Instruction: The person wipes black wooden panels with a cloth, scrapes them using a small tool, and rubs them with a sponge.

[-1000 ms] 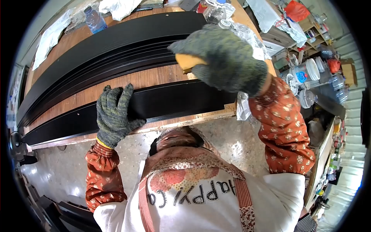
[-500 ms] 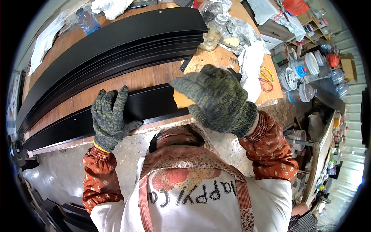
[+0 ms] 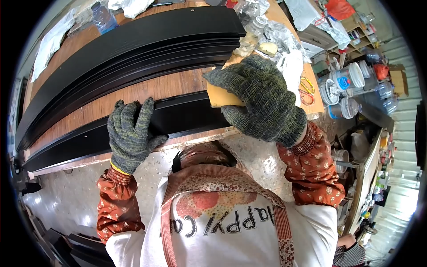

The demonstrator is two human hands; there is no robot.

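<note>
A long black board point(image 3: 189, 116) lies along the near edge of the wooden table. My left hand point(image 3: 131, 132), in a grey-green knit glove, rests on this board with its fingers apart. In my gloved right hand point(image 3: 262, 98) is a yellow-orange sanding pad point(image 3: 222, 96), pinched between thumb and fingers over the board's right part. Whether the pad touches the board is hard to tell. Beyond both hands, several black grooved boards point(image 3: 147, 38) lie close together across the table.
A plastic bottle point(image 3: 103, 18) stands at the back left. Behind my right hand are a clear jar point(image 3: 259, 24), crumpled plastic and yellow-handled scissors point(image 3: 307, 91). Buckets point(image 3: 353, 75) stand right of the table point(image 3: 178, 84). Part of another person point(image 3: 349, 249) shows at the lower right.
My right hand, with the pad, came down from the far side toward the near board, then shifted slightly right and away. My left hand stays nearly in place on the board.
</note>
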